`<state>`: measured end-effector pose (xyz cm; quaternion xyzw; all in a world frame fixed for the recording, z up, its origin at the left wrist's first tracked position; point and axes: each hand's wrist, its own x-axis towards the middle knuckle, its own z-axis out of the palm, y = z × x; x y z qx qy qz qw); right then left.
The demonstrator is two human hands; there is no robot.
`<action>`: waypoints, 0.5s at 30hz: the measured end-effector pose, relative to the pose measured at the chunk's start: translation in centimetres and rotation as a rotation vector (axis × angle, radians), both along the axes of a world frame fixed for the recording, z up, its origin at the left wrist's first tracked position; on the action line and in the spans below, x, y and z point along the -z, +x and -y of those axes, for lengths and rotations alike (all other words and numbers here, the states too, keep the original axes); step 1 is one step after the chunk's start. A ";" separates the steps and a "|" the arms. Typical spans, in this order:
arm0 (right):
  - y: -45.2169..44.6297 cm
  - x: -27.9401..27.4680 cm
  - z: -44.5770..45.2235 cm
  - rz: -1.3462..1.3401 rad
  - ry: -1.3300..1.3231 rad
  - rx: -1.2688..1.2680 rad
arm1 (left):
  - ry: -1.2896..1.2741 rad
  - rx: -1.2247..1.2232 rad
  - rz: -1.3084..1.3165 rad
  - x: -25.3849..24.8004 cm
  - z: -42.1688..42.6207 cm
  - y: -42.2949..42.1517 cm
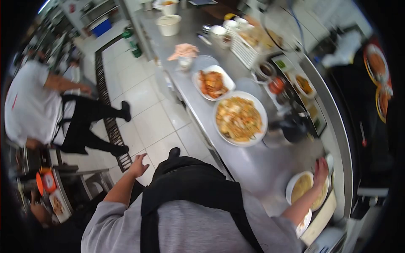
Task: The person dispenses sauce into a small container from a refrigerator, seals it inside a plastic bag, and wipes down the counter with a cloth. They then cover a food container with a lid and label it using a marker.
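Observation:
My left hand (pixel 138 165) hangs out over the tiled floor with its fingers apart and nothing in it. Over the far rim of a white bowl (pixel 294 185) of pale yellow food reaches my right hand (pixel 321 173), fingers stretched and slightly blurred. Beside those fingertips lies a pale, shiny object (pixel 330 163), whose kind I cannot make out. Farther along the steel counter stands a round white plate (pixel 265 122) heaped with noodle-like food. Just past it is a white square dish (pixel 230 80) of reddish-orange food.
Along the counter (pixel 240 164) are a white basket (pixel 244 52), several cups and sauce containers, and a white tub (pixel 168 25). A co-worker in a white shirt (pixel 31 101) stands to the left, beyond a floor drain grate (pixel 107 105). Another person's hand (pixel 40 211) shows at lower left.

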<state>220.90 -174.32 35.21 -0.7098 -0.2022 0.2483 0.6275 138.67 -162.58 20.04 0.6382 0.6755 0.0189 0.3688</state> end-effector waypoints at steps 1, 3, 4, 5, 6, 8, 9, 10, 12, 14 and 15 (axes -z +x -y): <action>-3.9 -1.5 -0.2 -0.086 0.100 -0.016 | -0.059 0.013 0.062 0.2 0.1 -0.4; -10.6 -2.4 -0.3 -0.300 0.329 -0.263 | -0.072 0.090 0.026 2.2 0.2 -2.0; -15.1 -3.0 -1.4 -0.393 0.460 -0.348 | -0.151 0.099 0.022 2.0 -0.2 -2.4; -19.9 -4.0 -3.5 -0.489 0.467 -0.479 | -0.202 0.142 -0.004 2.5 -0.6 -3.3; -24.5 -4.7 -5.4 -0.585 0.467 -0.607 | -0.210 0.173 -0.028 3.0 -1.1 -4.3; -32.4 -3.6 -10.2 -0.631 0.412 -0.756 | -0.219 0.174 -0.043 4.1 -2.4 -6.8; -35.6 -2.2 -12.2 -0.777 0.329 -0.733 | -0.168 0.121 -0.015 5.0 -3.3 -8.1; -38.6 -0.4 -14.1 -0.915 0.240 -0.716 | -0.110 0.060 0.013 5.8 -3.6 -9.2; -45.1 1.9 -18.5 -1.055 0.087 -0.861 | -0.054 -0.094 0.056 6.1 -4.4 -11.4; -50.1 5.9 -22.6 -1.196 -0.077 -0.947 | 0.018 -0.311 0.131 6.2 -4.3 -13.6; -52.5 8.1 -24.5 -1.173 -0.194 -0.929 | 0.022 -0.353 0.138 6.8 -3.5 -14.8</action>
